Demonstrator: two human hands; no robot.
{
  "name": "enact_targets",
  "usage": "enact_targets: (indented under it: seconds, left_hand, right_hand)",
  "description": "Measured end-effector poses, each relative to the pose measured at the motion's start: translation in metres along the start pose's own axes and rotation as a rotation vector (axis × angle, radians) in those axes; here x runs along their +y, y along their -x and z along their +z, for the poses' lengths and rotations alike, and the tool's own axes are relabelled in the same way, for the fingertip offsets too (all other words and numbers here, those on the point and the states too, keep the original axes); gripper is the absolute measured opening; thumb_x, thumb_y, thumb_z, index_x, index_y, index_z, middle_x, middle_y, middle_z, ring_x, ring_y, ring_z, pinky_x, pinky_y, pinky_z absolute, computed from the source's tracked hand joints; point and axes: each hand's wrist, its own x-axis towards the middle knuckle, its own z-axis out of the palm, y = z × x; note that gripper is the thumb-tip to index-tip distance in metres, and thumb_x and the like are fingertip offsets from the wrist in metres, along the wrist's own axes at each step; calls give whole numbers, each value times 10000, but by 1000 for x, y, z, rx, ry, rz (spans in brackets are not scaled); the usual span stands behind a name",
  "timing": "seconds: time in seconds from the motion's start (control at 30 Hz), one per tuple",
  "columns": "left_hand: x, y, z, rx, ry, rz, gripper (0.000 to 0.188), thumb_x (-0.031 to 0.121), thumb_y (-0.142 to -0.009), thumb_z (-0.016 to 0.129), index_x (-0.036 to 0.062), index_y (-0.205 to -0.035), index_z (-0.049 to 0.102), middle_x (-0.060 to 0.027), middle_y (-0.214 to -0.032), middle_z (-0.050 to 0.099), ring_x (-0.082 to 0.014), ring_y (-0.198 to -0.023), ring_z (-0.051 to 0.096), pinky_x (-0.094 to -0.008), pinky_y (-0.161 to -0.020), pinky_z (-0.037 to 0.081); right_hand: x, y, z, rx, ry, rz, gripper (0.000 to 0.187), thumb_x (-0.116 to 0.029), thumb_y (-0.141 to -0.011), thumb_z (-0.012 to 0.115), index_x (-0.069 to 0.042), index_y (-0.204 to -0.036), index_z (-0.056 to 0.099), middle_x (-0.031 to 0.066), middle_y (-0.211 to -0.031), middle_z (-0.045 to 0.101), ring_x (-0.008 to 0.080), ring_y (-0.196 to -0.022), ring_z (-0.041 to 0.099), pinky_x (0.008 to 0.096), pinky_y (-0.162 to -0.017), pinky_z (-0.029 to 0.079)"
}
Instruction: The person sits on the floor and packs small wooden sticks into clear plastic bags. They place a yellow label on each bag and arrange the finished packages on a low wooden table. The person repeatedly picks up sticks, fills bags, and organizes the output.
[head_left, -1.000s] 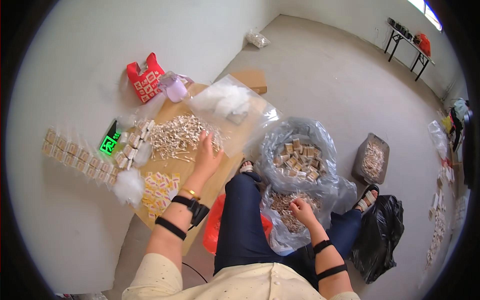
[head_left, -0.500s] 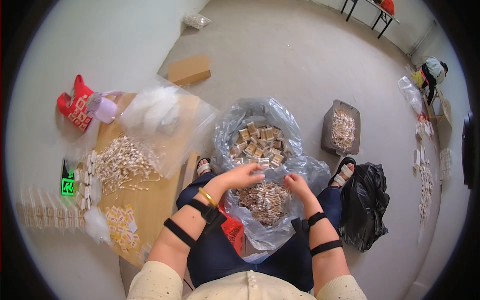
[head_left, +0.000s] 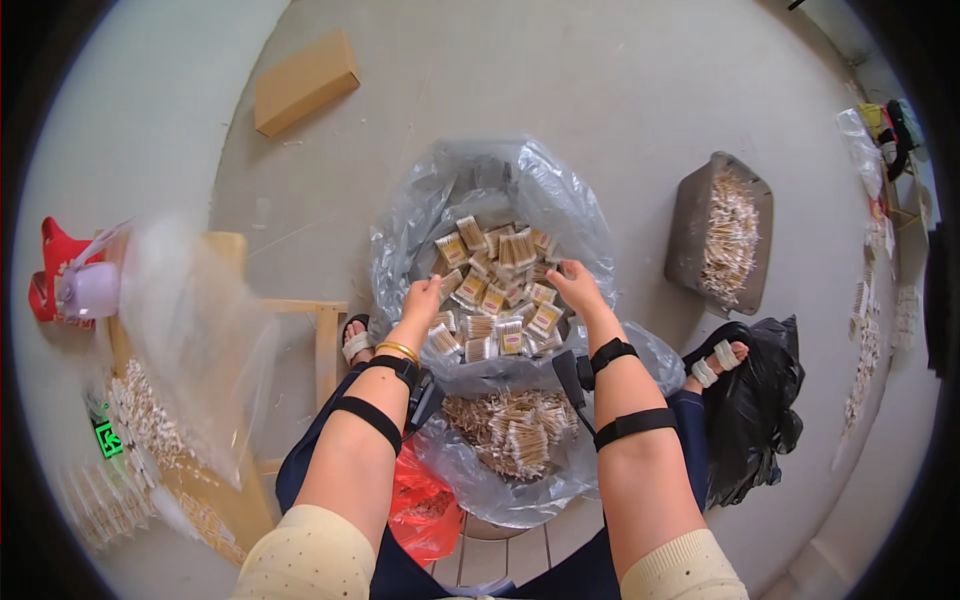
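Note:
My two hands reach forward over a clear plastic bag (head_left: 400, 215), spread open like a lined bin. Inside lies a heap of small packets of cotton swabs (head_left: 492, 298), several with yellow labels. At the heap's left side, my left hand (head_left: 422, 300) is closed, fingertips pressed together. My right hand (head_left: 582, 290) is at the right side, thumb and fingers curled in a pinch. What either hand holds, if anything, is too small to make out. Between my forearms, nearer me, a second clear bag (head_left: 570, 490) holds loose cotton swabs (head_left: 515, 430).
To the right stand a grey bin (head_left: 690, 240) of loose swabs and a black plastic bag (head_left: 757, 420). On the left, a wooden table (head_left: 225, 510) carries swabs and clear plastic film (head_left: 190, 320). A red bag (head_left: 425, 505) sits near my legs; a cardboard box (head_left: 305, 82) lies farther off.
Both hands have moved forward and apart, from above the loose swabs to the sides of the packet heap. The view has shifted, with the table farther left.

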Motion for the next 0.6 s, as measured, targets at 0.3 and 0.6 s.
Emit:
enact_targets:
  seconds: [0.3, 0.6]
  left_hand:
    - [-21, -79, 48, 172, -440, 103, 821, 592, -861, 531, -21, -1389, 388, -281, -1422, 376, -435, -1324, 351, -449, -1101, 285]
    - [-8, -109, 51, 309, -385, 125, 859, 701, -814, 531, 44, -1357, 424, -248, -1291, 418, -432, -1177, 429, -488, -1045, 309]
  right_hand:
    - [2, -76, 56, 209, 387, -235, 668, -478, -727, 734, 4, -1165, 583, 218, -1206, 531, 392, -1129, 490, 455, -972, 409]
    - [8, -97, 59, 164, 547, -121, 815, -638, -727, 674, -24, -1245, 540, 240, -1173, 563, 437, -1145, 475, 480, -963, 403]
